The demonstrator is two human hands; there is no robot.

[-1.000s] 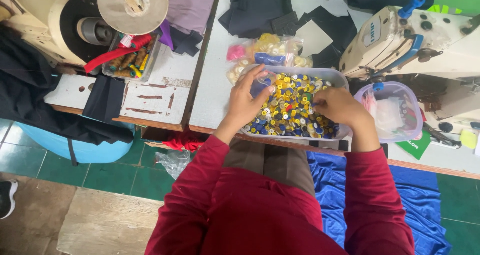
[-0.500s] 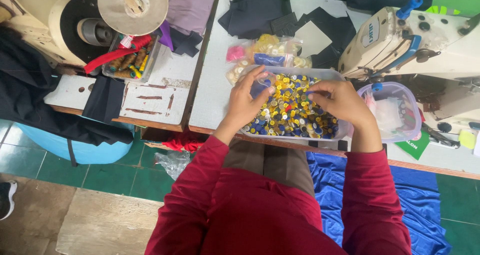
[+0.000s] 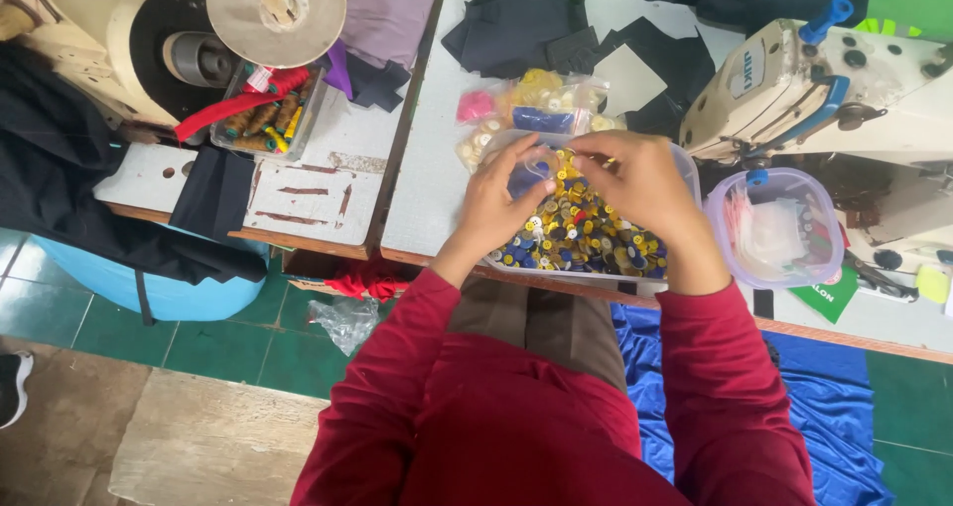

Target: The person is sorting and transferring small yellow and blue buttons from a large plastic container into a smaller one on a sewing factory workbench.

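Both hands work over a clear plastic tray (image 3: 685, 173) heaped with yellow, blue and white buttons (image 3: 586, 233), set at the near edge of the pale surface (image 3: 432, 183); the left hand (image 3: 501, 203) has thumb and forefinger pinched on a small clear plastic bag (image 3: 531, 168) held above the tray's far left corner; the right hand (image 3: 640, 183) meets it from the other side, fingertips closed on the same bag's top edge; small packets of buttons (image 3: 536, 99) lie just behind the tray; a lidded round tub (image 3: 779, 228) sits just right of it, beside a sewing machine (image 3: 844, 89); dark cloth pieces (image 3: 516, 19) lie farther back
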